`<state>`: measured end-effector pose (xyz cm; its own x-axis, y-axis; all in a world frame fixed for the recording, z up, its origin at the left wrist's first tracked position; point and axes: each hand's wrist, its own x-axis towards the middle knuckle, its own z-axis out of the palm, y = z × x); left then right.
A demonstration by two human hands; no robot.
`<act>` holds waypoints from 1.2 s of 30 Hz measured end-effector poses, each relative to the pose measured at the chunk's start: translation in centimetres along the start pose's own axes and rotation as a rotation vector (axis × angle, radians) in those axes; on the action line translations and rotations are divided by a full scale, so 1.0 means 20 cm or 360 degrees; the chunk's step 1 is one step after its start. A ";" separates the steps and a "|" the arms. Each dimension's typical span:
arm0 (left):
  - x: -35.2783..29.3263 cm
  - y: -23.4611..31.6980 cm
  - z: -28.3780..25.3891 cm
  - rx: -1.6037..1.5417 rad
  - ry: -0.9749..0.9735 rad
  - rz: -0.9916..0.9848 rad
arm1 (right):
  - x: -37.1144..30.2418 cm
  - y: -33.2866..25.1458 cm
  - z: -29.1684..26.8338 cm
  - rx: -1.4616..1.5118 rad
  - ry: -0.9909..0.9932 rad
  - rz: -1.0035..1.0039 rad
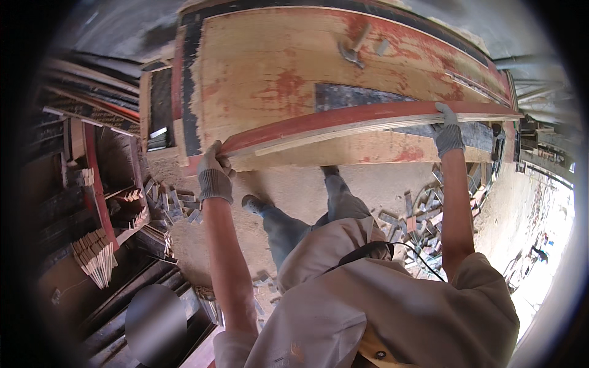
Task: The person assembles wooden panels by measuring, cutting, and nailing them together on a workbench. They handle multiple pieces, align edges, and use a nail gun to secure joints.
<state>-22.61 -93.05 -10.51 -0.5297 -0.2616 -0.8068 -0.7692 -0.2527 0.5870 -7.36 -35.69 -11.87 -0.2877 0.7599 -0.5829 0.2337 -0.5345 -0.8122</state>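
Note:
A long wooden plank (343, 124) with a red-painted face and a pale layered edge spans the near side of a plywood-topped bench. My left hand (215, 163), in a grey knitted glove, is closed around its left end. Near the right end, my right hand (450, 130), gloved alike, grips it with the thumb on top. Beneath and behind the plank, a dark board (356, 95) lies on the plywood top (251, 67), partly hidden by the plank. A claw hammer (353, 54) rests farther back, beside a small grey block (382, 47).
Wood offcuts (175, 199) are scattered on the floor to the left, and a larger offcut heap (417, 214) lies to the right. Bundled wooden strips (95, 254) and a red-edged rack (98, 184) stand at the left. My feet are under the bench's near edge.

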 end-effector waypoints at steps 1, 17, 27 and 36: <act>0.02 0.02 -0.10 -0.0043 -0.0031 0.0040 | -0.10 0.01 0.06 -0.0040 -0.0057 -0.0008; 0.40 -0.20 -0.37 -0.0213 -0.1250 0.0199 | -0.15 0.71 -0.26 0.0805 -0.0484 -0.0070; 0.44 -0.54 0.64 0.0100 -0.1099 0.0608 | 0.86 0.30 -1.10 -0.0967 -0.0448 -0.0089; 0.61 -0.83 0.99 0.1199 0.0449 0.0387 | 2.46 -0.60 -3.05 -0.2389 0.0851 -0.0428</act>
<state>-23.47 -73.57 -31.51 -0.6795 -0.4766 -0.5579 -0.7311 0.5044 0.4595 32.27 30.64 -29.36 -0.2034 0.9740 -0.0993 0.9761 0.2097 0.0577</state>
